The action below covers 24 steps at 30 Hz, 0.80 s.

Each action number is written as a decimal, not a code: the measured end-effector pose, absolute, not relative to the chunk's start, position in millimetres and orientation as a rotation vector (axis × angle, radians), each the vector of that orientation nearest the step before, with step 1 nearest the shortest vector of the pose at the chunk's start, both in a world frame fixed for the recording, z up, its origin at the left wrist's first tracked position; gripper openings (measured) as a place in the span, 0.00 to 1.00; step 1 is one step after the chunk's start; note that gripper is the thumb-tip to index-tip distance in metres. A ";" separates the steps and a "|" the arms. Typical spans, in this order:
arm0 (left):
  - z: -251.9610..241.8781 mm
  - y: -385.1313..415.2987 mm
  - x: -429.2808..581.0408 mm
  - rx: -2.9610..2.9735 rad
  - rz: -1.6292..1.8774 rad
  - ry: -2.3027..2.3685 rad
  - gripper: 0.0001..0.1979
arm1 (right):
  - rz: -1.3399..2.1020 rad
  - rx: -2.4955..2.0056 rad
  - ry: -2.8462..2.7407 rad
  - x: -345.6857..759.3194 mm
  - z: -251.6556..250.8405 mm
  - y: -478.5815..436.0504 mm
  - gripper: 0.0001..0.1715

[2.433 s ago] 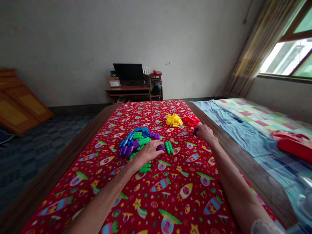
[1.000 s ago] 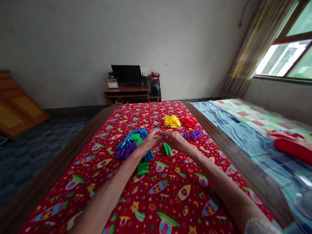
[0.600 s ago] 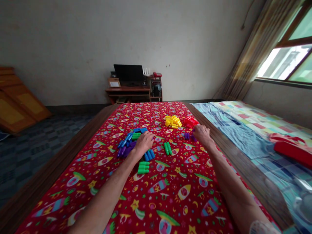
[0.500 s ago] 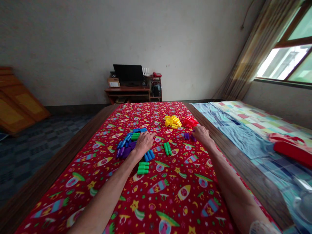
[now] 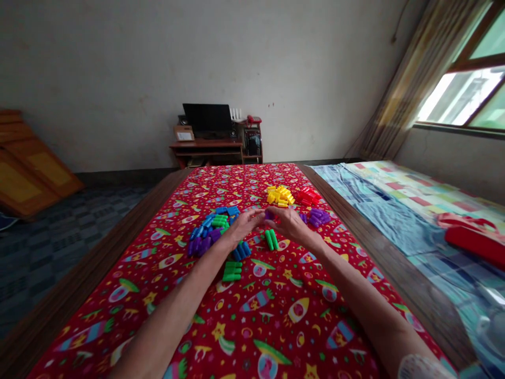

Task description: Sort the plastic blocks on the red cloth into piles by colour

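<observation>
My left hand and my right hand meet fingertip to fingertip over the red rocket-print tablecloth. A small purple block is pinched between them, closer to the right fingers. Left of the hands lies a mixed pile of blue, green and purple blocks. A purple pile sits just right of my right hand. Behind it are a yellow pile and a red pile. Two green blocks, a blue block and another green block lie under my wrists.
The table's wooden edge runs along the right, with a bed in blue and patchwork sheets beyond it and a red object on it. A desk with a monitor stands at the far wall. Wooden boards lean at left.
My right hand came back from the purple pile at the right to the middle. My left hand lifted off the mixed pile with a purple block, and the two hands now meet.
</observation>
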State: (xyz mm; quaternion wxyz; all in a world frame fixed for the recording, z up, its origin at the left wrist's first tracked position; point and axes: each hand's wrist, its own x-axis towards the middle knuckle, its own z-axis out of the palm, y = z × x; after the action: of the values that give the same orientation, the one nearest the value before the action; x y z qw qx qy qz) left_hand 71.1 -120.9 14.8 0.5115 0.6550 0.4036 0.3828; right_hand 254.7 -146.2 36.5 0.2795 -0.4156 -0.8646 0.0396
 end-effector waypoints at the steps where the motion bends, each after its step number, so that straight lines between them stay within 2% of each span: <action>1: 17.6 -122.2 69.9 1.698 0.915 1.008 0.30 | 0.057 -1.244 -2.320 263.4 38.2 -143.1 0.16; 5: 33.6 -124.3 53.7 2.220 0.928 1.221 0.21 | -0.123 -1.815 -2.274 305.4 36.3 -126.7 0.14; 9: 41.1 -124.0 21.6 2.366 0.858 1.401 0.20 | -0.132 -2.061 -2.326 332.2 25.3 -115.4 0.17; 15: 25.8 -139.2 -35.8 2.396 0.603 1.666 0.19 | -0.134 -2.177 -2.357 338.5 15.4 -112.6 0.21; 19: 15.8 -153.0 -55.8 2.463 0.454 1.679 0.21 | -0.172 -2.225 -2.294 339.6 10.3 -114.2 0.21; 24: 1.6 -149.6 -60.4 2.531 0.378 1.632 0.23 | -0.353 -1.885 -2.385 323.5 3.8 -116.4 0.23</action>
State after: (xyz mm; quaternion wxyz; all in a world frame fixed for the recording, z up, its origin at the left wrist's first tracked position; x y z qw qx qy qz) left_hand -60.4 -149.6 1.6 0.0531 0.8328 0.5369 0.1242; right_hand 323.5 -116.4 3.8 0.0405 -0.6155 -0.7786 -0.1152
